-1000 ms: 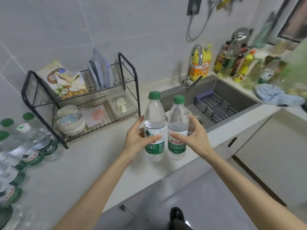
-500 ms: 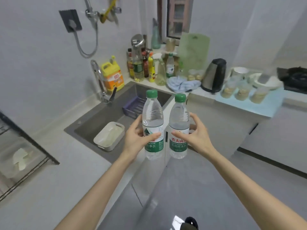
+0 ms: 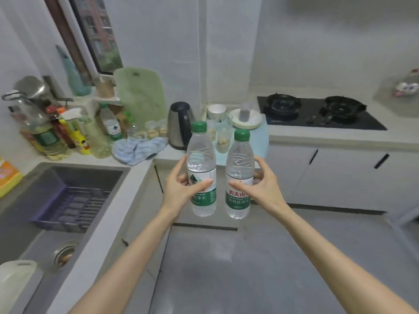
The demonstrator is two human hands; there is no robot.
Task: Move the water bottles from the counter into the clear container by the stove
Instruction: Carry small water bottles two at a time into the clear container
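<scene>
Left hand (image 3: 179, 189): fingers and thumb curl round the label band of the left bottle (image 3: 200, 155), thumb across the front. Firm wrap grip.

Right hand (image 3: 263, 184): fingers curl behind the right bottle (image 3: 239, 159), thumb laid on the front at the top of the label. Wrap grip likewise.

Both bottles are upright and capped green. They are held in the air side by side with a narrow gap between them, the left one slightly higher. They hang over the floor in front of the corner cabinet, clear of every counter.

Stove (image 3: 317, 114): two black burners, set in the counter (image 3: 340, 138) to the right and beyond the bottles. No container can be made out for certain; a blurred clear item (image 3: 405, 87) stands at the far right edge.

Behind the bottles: a kettle (image 3: 180, 125), a blue cloth (image 3: 138, 148) beside it, a green board (image 3: 140, 96) leaning on the wall. Sink (image 3: 56, 200) at left, with a blue rack (image 3: 72, 205) inside.
</scene>
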